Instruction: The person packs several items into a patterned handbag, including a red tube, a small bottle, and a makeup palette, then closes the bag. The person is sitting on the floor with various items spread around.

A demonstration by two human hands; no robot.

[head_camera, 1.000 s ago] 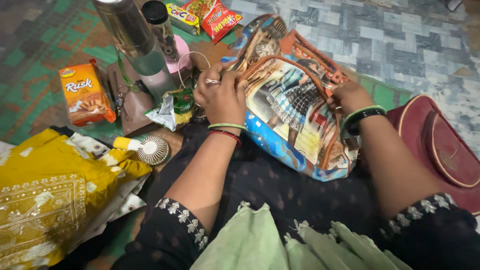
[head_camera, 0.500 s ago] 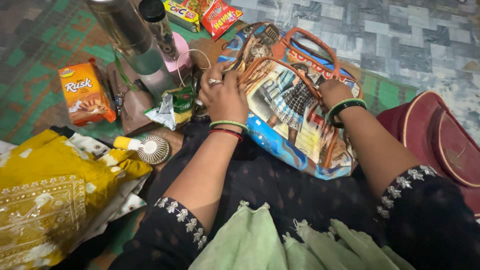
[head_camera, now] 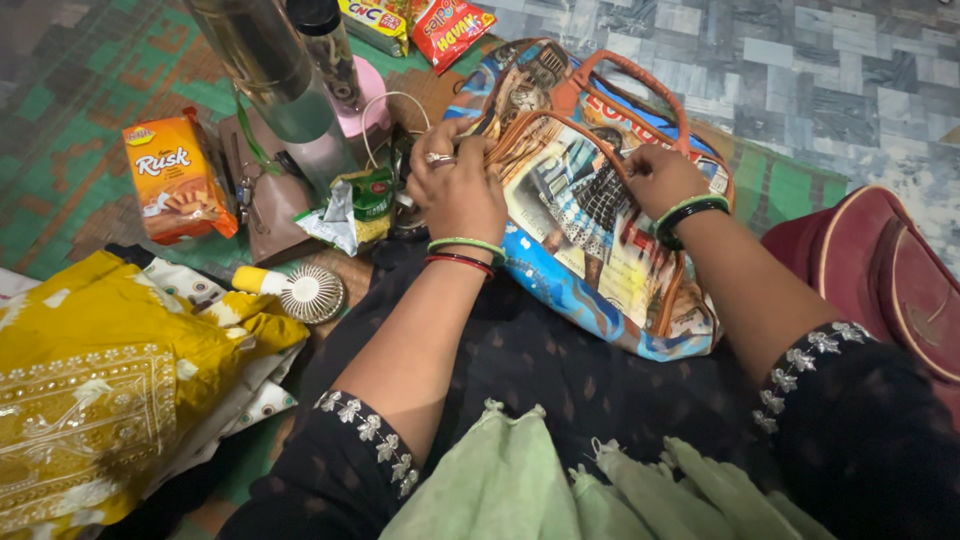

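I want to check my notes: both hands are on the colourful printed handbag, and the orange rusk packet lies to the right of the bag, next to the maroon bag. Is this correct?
Not quite. The head view shows the orange rusk packet left of the printed handbag, near the steel bottle, not beside the maroon bag. The left hand and right hand are indeed on the handbag.

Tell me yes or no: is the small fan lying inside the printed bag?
No, the fan lies on the floor beside the yellow cloth, left of the bag.

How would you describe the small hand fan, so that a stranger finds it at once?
Start at the yellow embroidered cloth lying left of the person's lap. Just beyond its upper right corner lies the small hand fan. Its yellow handle and round white grille set it apart from the snack packets nearby.
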